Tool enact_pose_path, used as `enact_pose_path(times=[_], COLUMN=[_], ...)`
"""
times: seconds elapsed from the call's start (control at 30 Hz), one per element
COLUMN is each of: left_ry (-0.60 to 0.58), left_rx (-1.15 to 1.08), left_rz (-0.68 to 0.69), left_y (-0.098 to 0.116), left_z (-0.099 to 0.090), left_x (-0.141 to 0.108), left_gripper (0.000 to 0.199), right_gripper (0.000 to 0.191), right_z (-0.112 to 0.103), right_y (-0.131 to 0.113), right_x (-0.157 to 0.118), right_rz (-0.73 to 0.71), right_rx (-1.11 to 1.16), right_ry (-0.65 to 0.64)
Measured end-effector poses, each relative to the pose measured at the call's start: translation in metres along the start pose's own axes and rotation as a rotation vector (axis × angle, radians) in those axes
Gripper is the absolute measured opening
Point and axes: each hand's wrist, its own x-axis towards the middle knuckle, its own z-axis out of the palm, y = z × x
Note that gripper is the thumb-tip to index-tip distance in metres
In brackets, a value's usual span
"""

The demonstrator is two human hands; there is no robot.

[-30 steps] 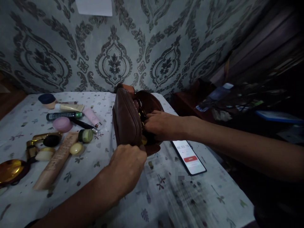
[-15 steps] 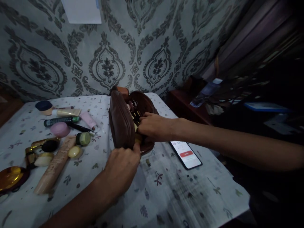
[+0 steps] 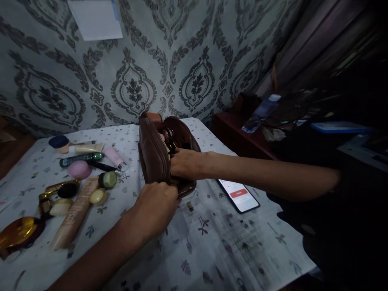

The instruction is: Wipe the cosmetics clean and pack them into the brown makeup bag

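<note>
A brown leather bag [image 3: 154, 151] stands unzipped on the patterned white cloth, with small shiny items inside it. My left hand [image 3: 156, 206] is closed on the bag's near edge. Inside the bag's opening is my right hand [image 3: 186, 163], its fingers curled down and mostly hidden, so what they hold cannot be made out. A phone [image 3: 241, 196] with a lit screen lies right of the bag, partly under my right forearm.
Left on the cloth lie several cosmetics: a beige tube [image 3: 74, 214], a pink tube [image 3: 114, 157], a green tube [image 3: 81, 159], a pink sponge [image 3: 79, 170], a green-lidded jar [image 3: 107, 179] and an amber compact [image 3: 22, 232]. A plastic bottle [image 3: 261, 113] is at the right back.
My right hand has moved slightly left and deeper into the bag. My left hand still grips the near edge. The view has shifted a little.
</note>
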Motion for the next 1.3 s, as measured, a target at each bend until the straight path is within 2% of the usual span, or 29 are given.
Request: enact_pose_path(times=[0.13,0.33,0.5,0.73,1.0,1.3], left_ry=[0.003,-0.022,0.004,0.068,0.050,0.049], left_rx=[0.026,0.027,0.013,0.034,0.024,0.021], left_rz=[0.017,0.001,-0.004,-0.009,-0.012,-0.026], left_y=[-0.001,0.002,0.002,-0.001,0.002,0.001], left_z=[0.004,0.003,0.005,0.013,0.005,0.009], left_x=[0.000,0.003,0.003,0.000,-0.010,-0.018], left_gripper=[0.022,0.022,0.022,0.020,0.030,0.037], right_gripper=[0.021,0.017,0.019,0.018,0.025,0.016], right_z=[0.009,0.012,0.005,-0.014,-0.018,-0.017], right_y=[0.004,0.005,0.003,0.005,0.016,0.018], right_x=[0.002,0.006,0.003,-0.009,-0.022,-0.028], right_rz=[-0.009,-0.021,-0.003,0.025,0.003,0.051], right_rx=[-0.001,-0.002,0.004,0.108,0.150,0.092], right_ry=[0.085,0.066,0.040,-0.060,0.063,0.065])
